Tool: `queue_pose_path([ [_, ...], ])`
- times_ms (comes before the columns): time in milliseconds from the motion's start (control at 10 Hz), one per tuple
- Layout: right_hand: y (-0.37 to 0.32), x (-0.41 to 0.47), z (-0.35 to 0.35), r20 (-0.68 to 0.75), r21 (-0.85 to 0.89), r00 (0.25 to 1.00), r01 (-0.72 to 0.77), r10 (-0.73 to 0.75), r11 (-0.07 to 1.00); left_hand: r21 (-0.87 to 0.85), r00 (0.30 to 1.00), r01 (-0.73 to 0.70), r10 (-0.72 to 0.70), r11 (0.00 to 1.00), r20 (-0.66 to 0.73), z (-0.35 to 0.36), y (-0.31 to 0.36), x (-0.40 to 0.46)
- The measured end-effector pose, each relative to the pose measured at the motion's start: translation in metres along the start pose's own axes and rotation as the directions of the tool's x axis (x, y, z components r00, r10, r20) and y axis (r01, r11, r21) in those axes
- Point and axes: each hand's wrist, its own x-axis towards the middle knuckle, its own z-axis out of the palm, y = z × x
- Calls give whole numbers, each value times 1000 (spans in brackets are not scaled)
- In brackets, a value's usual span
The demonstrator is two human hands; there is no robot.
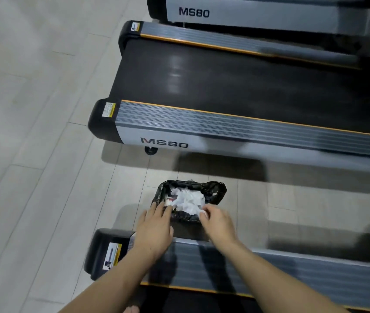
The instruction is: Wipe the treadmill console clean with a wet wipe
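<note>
A small bin lined with a black bag stands on the floor between two treadmills, holding crumpled white wipes. My left hand reaches over its near left rim with fingers spread and fairly straight, the fingertips at the bag's edge. My right hand hovers over the near right rim, its fingers curled and pinching a small white wipe. No treadmill console is in view.
A treadmill deck marked MS80 lies beyond the bin, and another MS80 frame sits at the top. The side rail of the nearest treadmill runs under my forearms. Pale tiled floor stretches to the left.
</note>
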Motion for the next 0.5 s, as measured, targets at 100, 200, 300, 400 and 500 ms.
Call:
queue_pose_path([
  [100,29,54,43,-56,-130,994,90,-98,987,20,998,-30,31,999,-52,49,-18,49],
  [200,51,95,84,-8,-282,986,157,-166,946,45,997,-11,14,999,-76,94,-34,94],
  [300,65,112,112,107,-408,977,214,-186,887,65,994,-8,15,998,-110,119,-42,125],
  [400,69,108,121,76,-393,973,229,-217,891,94,988,-26,40,995,-148,124,-51,135],
  [500,61,96,103,62,-386,977,214,-206,898,95,991,-14,26,995,-129,111,-49,125],
])
